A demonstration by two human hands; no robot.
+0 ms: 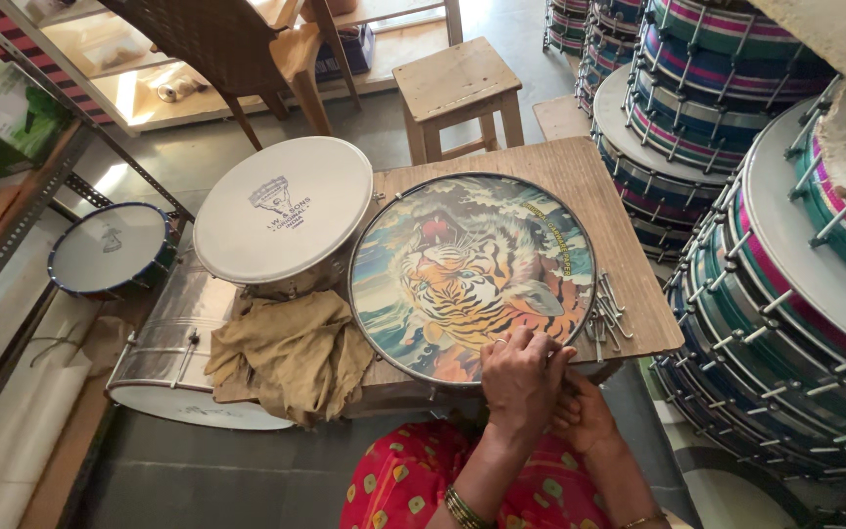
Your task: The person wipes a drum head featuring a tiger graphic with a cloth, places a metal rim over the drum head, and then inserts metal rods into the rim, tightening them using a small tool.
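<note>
On the wooden board (580,176) before me lies the round drum skin printed with a tiger (462,269). My left hand (519,377) presses, fingers curled, on its near rim; my right hand (585,416) grips that rim from below, beside loose metal tension rods (607,313).

I count one tiger drumhead (470,274), two white drums (282,214), one small blue drum (110,250), one cloth (291,355), one stool (456,93), two hands (524,372).
</note>
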